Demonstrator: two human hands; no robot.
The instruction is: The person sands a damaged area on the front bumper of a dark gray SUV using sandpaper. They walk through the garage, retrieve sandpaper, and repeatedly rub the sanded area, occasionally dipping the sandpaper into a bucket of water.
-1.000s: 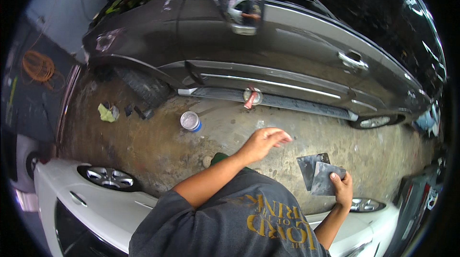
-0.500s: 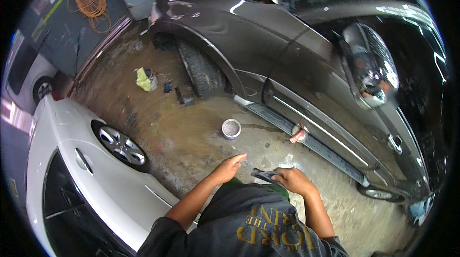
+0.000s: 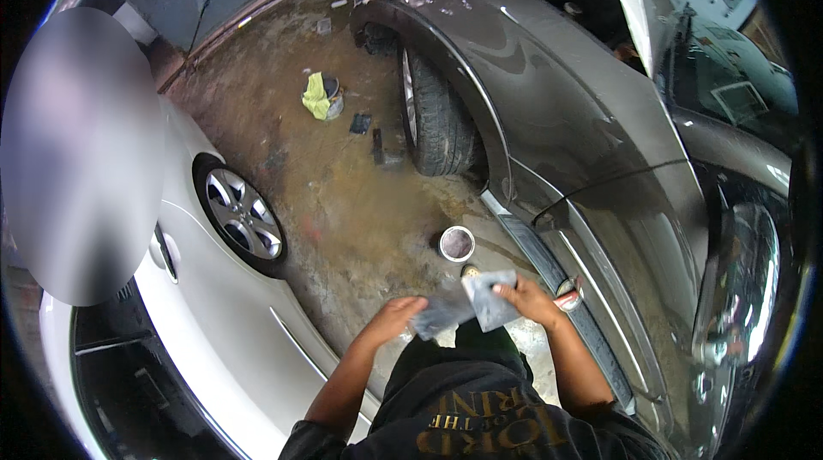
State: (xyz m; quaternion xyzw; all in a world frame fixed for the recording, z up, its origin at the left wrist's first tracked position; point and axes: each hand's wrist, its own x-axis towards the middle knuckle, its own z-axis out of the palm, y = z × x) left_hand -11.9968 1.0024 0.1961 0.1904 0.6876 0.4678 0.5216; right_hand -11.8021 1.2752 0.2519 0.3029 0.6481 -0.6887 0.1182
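Observation:
Both hands are in front of my body, each pinching a flat rectangular piece. My left hand [image 3: 399,318] is closed on the edge of a dark grey plate [image 3: 443,312], which is smeared by motion. In my right hand [image 3: 527,300] is a lighter grey plate [image 3: 492,299], thumb on its face, like a filler spreader. The two plates lie edge to edge or slightly overlapping; whether they touch I cannot tell. Just beyond them on the floor stands an open round tub [image 3: 456,243] with pale greyish-pink stuff inside.
A dark grey car [image 3: 549,74] with patchy fender and raised hood stands to the right, a red-handled item [image 3: 567,290] on its side step [image 3: 523,241]. A white car [image 3: 231,314] fills the left. Ahead lie a bucket with yellow cloth [image 3: 317,98] and black pieces [image 3: 361,123].
My left hand, earlier stretched out and holding nothing, now grips a dark plate. My right hand has raised and turned its plate. The view has swung left.

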